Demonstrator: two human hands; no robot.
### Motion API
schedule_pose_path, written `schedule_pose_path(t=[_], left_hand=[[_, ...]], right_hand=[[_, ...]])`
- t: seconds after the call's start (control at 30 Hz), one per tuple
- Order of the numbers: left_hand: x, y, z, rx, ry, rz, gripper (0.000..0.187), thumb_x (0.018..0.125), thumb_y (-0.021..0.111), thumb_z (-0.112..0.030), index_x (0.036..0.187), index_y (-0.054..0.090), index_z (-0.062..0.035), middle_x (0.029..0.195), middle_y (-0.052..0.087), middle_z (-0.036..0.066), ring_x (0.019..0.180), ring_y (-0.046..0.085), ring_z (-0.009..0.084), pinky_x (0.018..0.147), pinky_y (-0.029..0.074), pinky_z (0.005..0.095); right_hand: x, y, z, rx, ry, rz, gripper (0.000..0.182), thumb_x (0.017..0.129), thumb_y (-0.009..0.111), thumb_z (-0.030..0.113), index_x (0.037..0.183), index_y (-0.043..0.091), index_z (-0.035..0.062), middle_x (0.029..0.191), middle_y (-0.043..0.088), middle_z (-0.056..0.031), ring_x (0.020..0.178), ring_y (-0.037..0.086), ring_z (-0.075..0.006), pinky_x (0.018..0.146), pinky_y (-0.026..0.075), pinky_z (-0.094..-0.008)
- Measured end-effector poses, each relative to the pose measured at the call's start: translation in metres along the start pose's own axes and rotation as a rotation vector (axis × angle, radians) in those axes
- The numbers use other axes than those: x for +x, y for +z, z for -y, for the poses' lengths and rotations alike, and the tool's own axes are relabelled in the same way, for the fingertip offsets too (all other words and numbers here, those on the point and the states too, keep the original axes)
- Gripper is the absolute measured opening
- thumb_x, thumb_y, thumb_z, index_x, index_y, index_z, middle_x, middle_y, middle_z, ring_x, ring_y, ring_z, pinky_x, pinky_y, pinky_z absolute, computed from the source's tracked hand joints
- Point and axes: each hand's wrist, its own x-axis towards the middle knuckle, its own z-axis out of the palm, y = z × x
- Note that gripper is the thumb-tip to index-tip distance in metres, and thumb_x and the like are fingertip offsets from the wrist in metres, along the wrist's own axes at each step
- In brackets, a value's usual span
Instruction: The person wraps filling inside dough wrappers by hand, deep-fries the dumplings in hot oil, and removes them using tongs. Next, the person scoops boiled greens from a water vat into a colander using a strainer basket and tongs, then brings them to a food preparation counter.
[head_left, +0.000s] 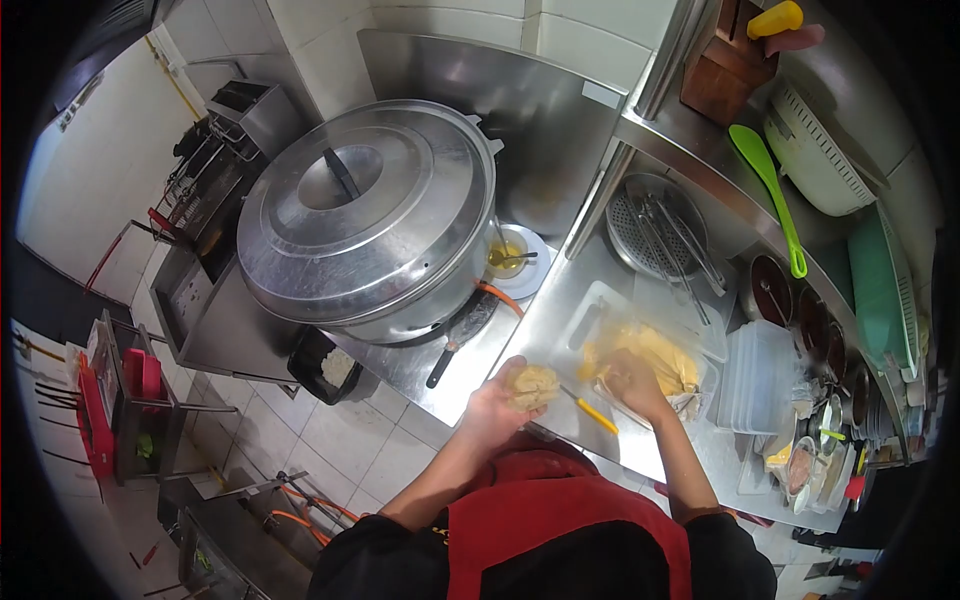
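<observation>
My left hand (pixel 488 413) is closed around a rough, pale yellow lump of food (pixel 533 387), held above the counter's front edge. My right hand (pixel 630 380) reaches down into a clear plastic tub (pixel 708 395). Crumbly yellow food (pixel 655 352) lies in the tub around its fingers, which are blurred and partly hidden. Between my hands, a knife with a yellow handle (pixel 597 416) rests at the counter edge, its blade pointing toward the lump.
A large lidded metal pot (pixel 370 215) stands left of my hands. Behind it sits a small bowl of yellow liquid (pixel 510 255). A perforated metal strainer (pixel 655 225) with tongs lies at the back. Stacked clear containers (pixel 752 380) stand right, below a metal shelf (pixel 700 155).
</observation>
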Motion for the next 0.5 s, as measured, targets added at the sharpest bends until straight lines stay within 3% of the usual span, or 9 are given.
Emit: schedule_pose_path(t=[0.1, 0.17, 0.3, 0.37, 0.47, 0.5], left_hand=[[0.000, 0.003, 0.002, 0.039, 0.011, -0.016, 0.048, 0.065, 0.042, -0.015, 0.112, 0.040, -0.0078, 0.109, 0.044, 0.017, 0.102, 0.044, 0.0327, 0.080, 0.040, 0.0422], [0.000, 0.009, 0.003, 0.036, 0.031, -0.029, 0.047, 0.066, 0.042, -0.015, 0.112, 0.040, -0.0075, 0.108, 0.045, 0.016, 0.099, 0.045, 0.0317, 0.078, 0.040, 0.0403], [0.008, -0.009, 0.007, 0.070, 0.064, 0.057, 0.050, 0.075, 0.037, -0.016, 0.124, 0.032, -0.0076, 0.121, 0.038, 0.017, 0.112, 0.040, 0.0309, 0.091, 0.035, 0.0388], [0.008, -0.009, 0.007, 0.081, 0.093, 0.067, 0.048, 0.075, 0.037, -0.016, 0.122, 0.034, -0.0074, 0.119, 0.041, 0.016, 0.111, 0.041, 0.0304, 0.091, 0.035, 0.0385], [0.007, -0.001, 0.008, 0.049, 0.127, -0.006, 0.045, 0.069, 0.046, -0.018, 0.112, 0.041, -0.0058, 0.106, 0.047, 0.013, 0.091, 0.048, 0.0269, 0.075, 0.042, 0.0365], [0.007, 0.001, 0.007, 0.045, 0.105, -0.027, 0.046, 0.069, 0.046, -0.017, 0.113, 0.041, -0.0050, 0.106, 0.047, 0.013, 0.091, 0.048, 0.0270, 0.076, 0.042, 0.0367]], right_hand=[[0.003, 0.001, -0.003, 0.296, 0.118, 0.051, 0.025, 0.072, 0.063, 0.013, 0.092, 0.051, 0.0062, 0.077, 0.053, -0.0050, 0.071, 0.052, -0.0153, 0.066, 0.042, -0.0253], [0.003, 0.005, -0.004, 0.237, 0.107, -0.004, 0.023, 0.073, 0.062, 0.011, 0.092, 0.050, 0.0069, 0.075, 0.053, -0.0033, 0.067, 0.051, -0.0122, 0.063, 0.041, -0.0230], [0.003, 0.013, 0.005, 0.138, 0.178, -0.061, 0.021, 0.075, 0.059, 0.006, 0.092, 0.047, 0.0074, 0.069, 0.050, -0.0004, 0.064, 0.047, -0.0078, 0.060, 0.039, -0.0207], [0.005, 0.012, -0.001, 0.326, 0.230, -0.015, 0.020, 0.075, 0.058, 0.004, 0.091, 0.047, 0.0080, 0.069, 0.049, 0.0000, 0.064, 0.046, -0.0073, 0.059, 0.038, -0.0204], [0.002, 0.004, 0.004, 0.516, 0.225, 0.027, 0.018, 0.075, 0.057, 0.002, 0.089, 0.048, 0.0079, 0.069, 0.048, 0.0020, 0.063, 0.044, -0.0064, 0.058, 0.036, -0.0196], [0.001, -0.003, 0.010, 0.563, 0.208, 0.034, 0.017, 0.075, 0.056, 0.001, 0.088, 0.048, 0.0076, 0.069, 0.047, 0.0029, 0.063, 0.043, -0.0060, 0.057, 0.035, -0.0193]])
